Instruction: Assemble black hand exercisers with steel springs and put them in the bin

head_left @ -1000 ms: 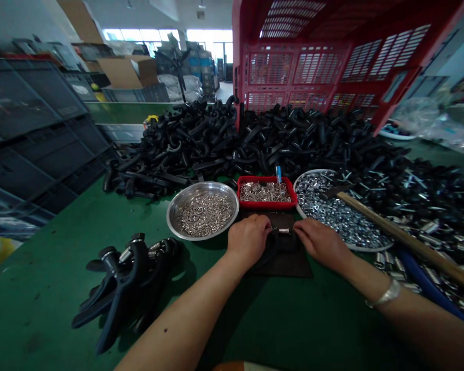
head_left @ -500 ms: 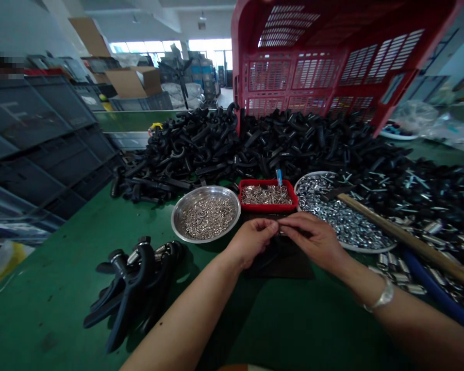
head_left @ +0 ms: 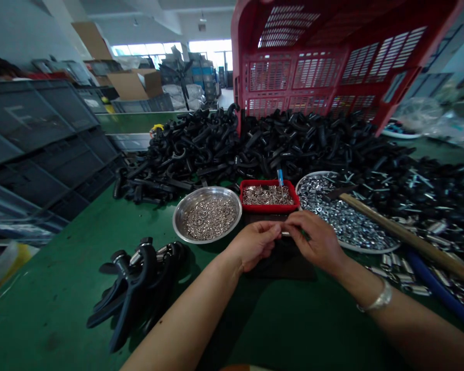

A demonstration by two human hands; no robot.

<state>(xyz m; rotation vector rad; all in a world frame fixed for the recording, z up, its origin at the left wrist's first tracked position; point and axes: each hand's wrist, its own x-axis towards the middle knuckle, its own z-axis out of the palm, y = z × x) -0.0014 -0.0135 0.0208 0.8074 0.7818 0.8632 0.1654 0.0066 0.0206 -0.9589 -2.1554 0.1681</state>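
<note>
A small silver coil spring [head_left: 285,233] lies between the fingertips of both hands, above a dark mat [head_left: 294,265]. My left hand [head_left: 257,243] is closed in a pinch at the spring's left end. At its other end, the thumb and fingers of my right hand [head_left: 316,238] are pressed together. Whether anything else is in the fingers is hidden. Just beyond the hands are a red tray [head_left: 268,208] of small metal pins and a round metal bowl [head_left: 177,225] of tiny metal parts.
At the left lie several black clamp-like parts [head_left: 133,288] with springs. A white dish [head_left: 365,250] of shiny metal pieces, a wooden-handled hammer [head_left: 402,234] and loose springs [head_left: 404,273] are at the right. Behind stand a heap of black parts [head_left: 209,144] and a red crate [head_left: 294,72].
My right hand's fingers have bent and shifted slightly, and the spring between the fingertips now shows more clearly. My left hand has barely moved.
</note>
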